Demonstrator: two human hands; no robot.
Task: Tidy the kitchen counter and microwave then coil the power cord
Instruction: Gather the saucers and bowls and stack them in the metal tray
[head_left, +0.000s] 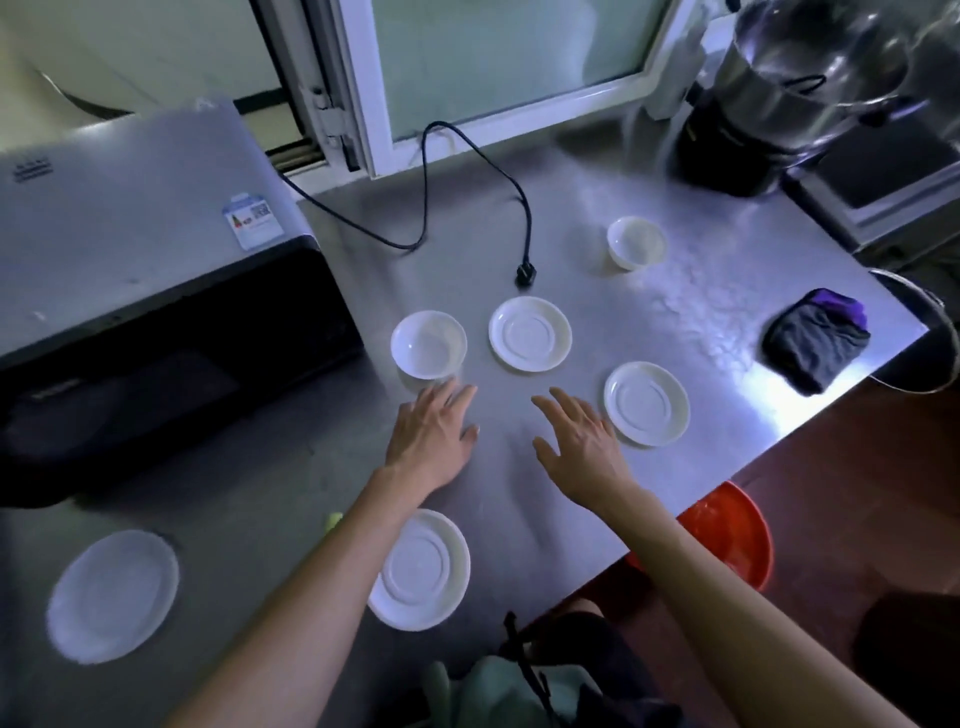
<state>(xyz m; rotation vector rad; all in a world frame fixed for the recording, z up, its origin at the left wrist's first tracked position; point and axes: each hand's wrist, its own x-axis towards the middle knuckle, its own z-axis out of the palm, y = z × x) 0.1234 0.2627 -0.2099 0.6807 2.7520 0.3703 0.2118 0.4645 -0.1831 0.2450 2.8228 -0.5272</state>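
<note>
two bare hands out over a shiny metal bench (597, 171). left hand (431, 434) flat and low, fingers (457, 392) straight and a little spread, holding nothing, tips just beside a small white bowl (429, 344). cannot tell if touching the bowl. right hand (579, 441) flat too, fingers (558, 402) straight and wide, holding nothing, just beside a white saucer (647, 404) on its right.

one more white saucer (530, 334) past the hands, between the bowl and the other saucer. a third saucer (420, 569) close to the body, partly under the left arm. a blurry white plate (112, 595) far to the left near the front edge. a small cream bowl (636, 243) farther back on the right, well apart from the rest.

big grey and black microwave (130, 291) on the left side of the bench, door side toward the front. black power cord (431, 171) loose on the bench, looping from behind the microwave up near the window frame (363, 104) and back down, with its plug (525, 274) flat on the bench just behind the middle saucer. not coiled.

dark folded cloth (815, 340) with a bit of purple near the right edge of the bench. shiny metal pots (810, 73) at the back right corner. red basin (727, 535) down on the floor under the bench edge.
</note>
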